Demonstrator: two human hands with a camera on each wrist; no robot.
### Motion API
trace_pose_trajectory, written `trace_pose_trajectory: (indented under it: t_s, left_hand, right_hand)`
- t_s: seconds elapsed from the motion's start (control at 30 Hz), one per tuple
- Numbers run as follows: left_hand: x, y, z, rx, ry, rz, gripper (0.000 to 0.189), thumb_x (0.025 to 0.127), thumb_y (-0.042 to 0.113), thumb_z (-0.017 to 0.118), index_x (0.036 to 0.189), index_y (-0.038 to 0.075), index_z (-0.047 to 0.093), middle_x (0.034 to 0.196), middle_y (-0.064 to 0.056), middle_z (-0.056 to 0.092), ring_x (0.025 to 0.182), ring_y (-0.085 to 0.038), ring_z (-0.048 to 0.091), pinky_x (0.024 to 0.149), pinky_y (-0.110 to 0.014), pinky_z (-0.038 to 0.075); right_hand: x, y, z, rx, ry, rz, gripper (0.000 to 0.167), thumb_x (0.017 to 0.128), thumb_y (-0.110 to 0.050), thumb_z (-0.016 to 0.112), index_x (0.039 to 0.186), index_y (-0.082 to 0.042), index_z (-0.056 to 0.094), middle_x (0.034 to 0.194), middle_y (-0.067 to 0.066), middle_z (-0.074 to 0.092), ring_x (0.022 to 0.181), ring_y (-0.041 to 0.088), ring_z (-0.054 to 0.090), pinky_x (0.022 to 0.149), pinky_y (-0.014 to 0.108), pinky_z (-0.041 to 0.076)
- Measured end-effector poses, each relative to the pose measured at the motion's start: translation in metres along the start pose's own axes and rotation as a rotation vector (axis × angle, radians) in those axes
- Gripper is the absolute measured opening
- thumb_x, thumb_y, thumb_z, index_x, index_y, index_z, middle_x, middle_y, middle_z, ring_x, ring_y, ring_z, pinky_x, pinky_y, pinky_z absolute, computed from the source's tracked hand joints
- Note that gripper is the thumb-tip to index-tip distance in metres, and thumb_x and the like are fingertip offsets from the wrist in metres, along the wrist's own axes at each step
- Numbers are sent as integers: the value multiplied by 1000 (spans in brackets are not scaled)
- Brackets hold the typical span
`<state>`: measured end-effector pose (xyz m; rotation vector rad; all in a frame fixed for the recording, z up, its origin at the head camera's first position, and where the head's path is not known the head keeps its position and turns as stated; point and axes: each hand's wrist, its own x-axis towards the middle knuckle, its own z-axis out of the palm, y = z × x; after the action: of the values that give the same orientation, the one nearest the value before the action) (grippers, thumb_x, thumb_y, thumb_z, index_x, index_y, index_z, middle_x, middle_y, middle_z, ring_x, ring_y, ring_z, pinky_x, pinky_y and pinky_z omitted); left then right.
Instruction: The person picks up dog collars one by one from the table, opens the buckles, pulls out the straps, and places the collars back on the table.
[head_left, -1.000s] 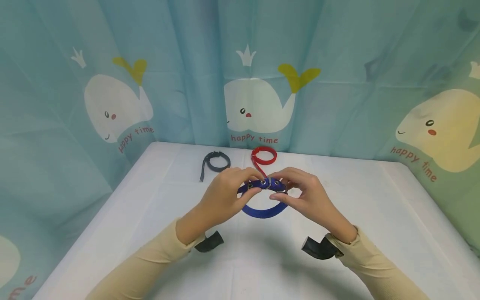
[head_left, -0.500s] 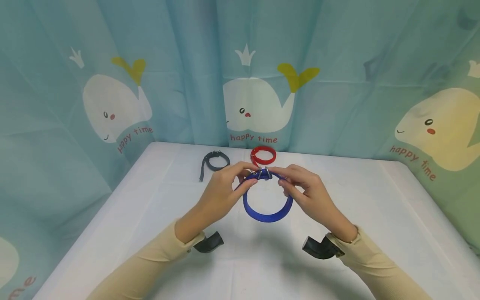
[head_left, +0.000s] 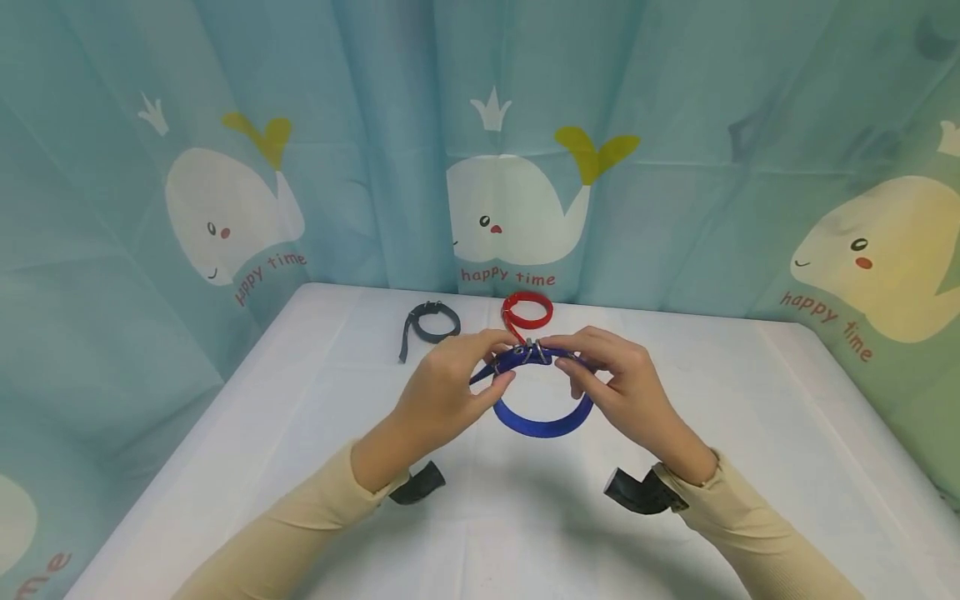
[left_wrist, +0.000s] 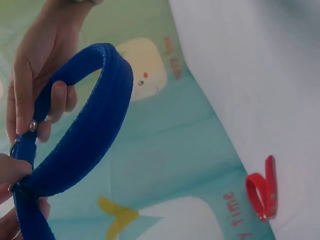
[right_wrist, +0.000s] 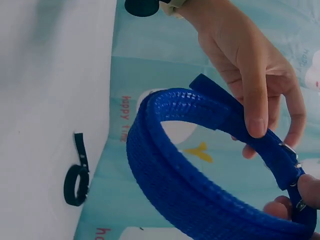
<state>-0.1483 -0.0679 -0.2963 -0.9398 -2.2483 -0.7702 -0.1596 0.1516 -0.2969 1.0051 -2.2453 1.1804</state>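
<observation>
A blue pet collar (head_left: pixel 543 428), closed into a loop, is held up over the table by both hands. My left hand (head_left: pixel 442 379) pinches the strap left of the metal buckle (head_left: pixel 534 352), thumb in front and fingers behind. On the other side my right hand (head_left: pixel 618 371) pinches the strap just right of the buckle, its index finger reaching toward the metal. In the right wrist view the free strap end (right_wrist: pixel 205 85) sticks out past my left thumb. Metal eyelets show along the strap, and the loop's padded lower part hangs down.
Toward the back of the white table (head_left: pixel 337 400) lie a black collar (head_left: pixel 438 337) and a red collar (head_left: pixel 528 323), both coiled with a tail. A blue curtain (head_left: pixel 397 167) with whale prints hangs behind the table.
My right fingers have moved from the buckle onto the strap right of it. The buckle has turned and risen slightly, and the loop has shifted a little right. Both hands still hold the collar.
</observation>
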Motion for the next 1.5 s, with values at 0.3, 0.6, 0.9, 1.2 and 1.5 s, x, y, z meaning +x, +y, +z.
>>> trace_pose_trajectory:
  t_s: [0.3,0.6,0.9,1.2,1.5]
  left_hand:
    - [5,-2,-5,-159,-109,-79,34,76,14,77,107,9,64,94,-1,71,83,-11,62,75,-24,52]
    - [4,5,-6,-160,-116,-119,35,81,13,73,113,13,58,87,-1,74,75,-8,65,69,-22,51]
    - [5,5,-9,-39,-104,-112,34,81,12,72,112,11,58,79,0,73,63,-10,63,66,-23,53]
    - [4,0,-1,-29,-24,-127,22,76,7,71,97,7,63,82,-2,65,72,-10,60,66,-23,52]
    - [5,-5,-3,80,6,34,20,78,11,72,94,8,61,80,-1,65,71,-11,60,62,-19,50]
  right_hand:
    - [1,-6,1,0,-29,50,29,76,1,73,104,-4,66,83,5,68,56,4,51,51,19,46]
    - [5,-9,3,3,-65,105,23,76,0,75,96,-6,66,83,5,68,55,4,52,52,19,47]
    - [17,-10,-1,-88,-179,34,24,74,-3,77,93,-9,63,78,0,67,52,3,44,46,18,40]
    - [19,-8,-2,-1,-203,120,29,74,1,75,96,-4,57,78,5,64,53,6,52,51,19,49]
    - [14,-7,-1,-63,-160,-20,37,79,0,71,114,-5,60,92,6,65,58,4,49,53,19,48]
